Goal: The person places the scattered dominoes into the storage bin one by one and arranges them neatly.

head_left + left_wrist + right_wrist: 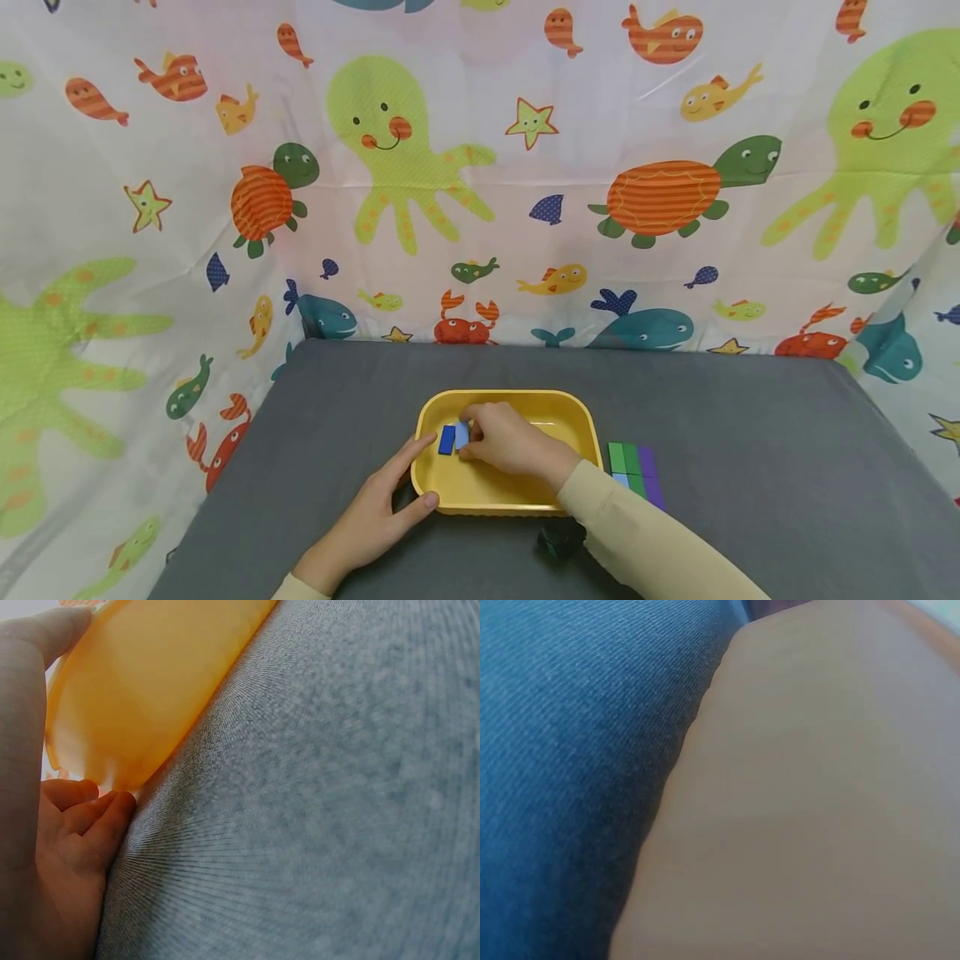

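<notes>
A yellow plastic tray [495,492] sits on the grey cloth in the head view. My left hand [375,508] holds its left end, thumb and index finger at the rim; in the left wrist view other fingers [105,817] bend against the tray's outer wall [150,690]. Inside the tray, my right hand [510,442] pinches a light blue rectangular block [462,435] between thumb and fingers. A dark blue block [447,440] lies on the tray floor just left of it. The tray's wall [795,795] fills much of the right wrist view.
Right of the tray, a flat group of green [624,457], purple [649,475] and light blue blocks lies together, partly behind the right sleeve [637,525]. A black wrist device [561,537] hangs under that forearm. A printed sea-animal curtain [525,208] stands behind the cloth-covered table.
</notes>
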`<state>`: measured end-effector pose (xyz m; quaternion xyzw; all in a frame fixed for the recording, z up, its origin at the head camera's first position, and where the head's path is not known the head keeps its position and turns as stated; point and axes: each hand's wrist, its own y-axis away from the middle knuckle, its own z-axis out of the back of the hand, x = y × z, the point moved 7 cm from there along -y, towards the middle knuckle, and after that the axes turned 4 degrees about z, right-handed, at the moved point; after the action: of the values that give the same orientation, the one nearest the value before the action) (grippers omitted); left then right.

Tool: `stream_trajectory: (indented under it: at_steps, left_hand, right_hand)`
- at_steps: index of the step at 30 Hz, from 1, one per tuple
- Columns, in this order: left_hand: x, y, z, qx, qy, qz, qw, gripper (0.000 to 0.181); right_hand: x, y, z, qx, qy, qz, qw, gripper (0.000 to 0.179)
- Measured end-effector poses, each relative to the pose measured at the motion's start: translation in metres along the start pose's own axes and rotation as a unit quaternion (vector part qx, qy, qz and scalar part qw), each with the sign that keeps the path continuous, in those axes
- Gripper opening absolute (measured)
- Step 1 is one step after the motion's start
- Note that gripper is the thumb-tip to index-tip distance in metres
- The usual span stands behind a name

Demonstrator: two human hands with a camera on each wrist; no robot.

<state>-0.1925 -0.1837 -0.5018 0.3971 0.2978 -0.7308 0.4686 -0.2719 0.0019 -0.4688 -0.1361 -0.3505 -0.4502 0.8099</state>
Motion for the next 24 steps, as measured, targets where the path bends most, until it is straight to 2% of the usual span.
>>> stream_trajectory:
  at_steps: [10, 24]
  left_hand:
    - [0.0004, 0.0002, 0.0000, -0.002, -0.006, 0.002, 1.0000, 0.071]
    - [-0.0012, 0.0004, 0.0007, -0.007, -0.005, -0.017, 0.9998, 0.071]
  right_hand:
    - [-0.0019, -0.0015, -0.0021, 0.004, -0.010, -0.013, 0.9999, 0.044]
    - [-0.0001, -0.0021, -0.0009, 0.003, -0.006, -0.013, 0.9999, 0.046]
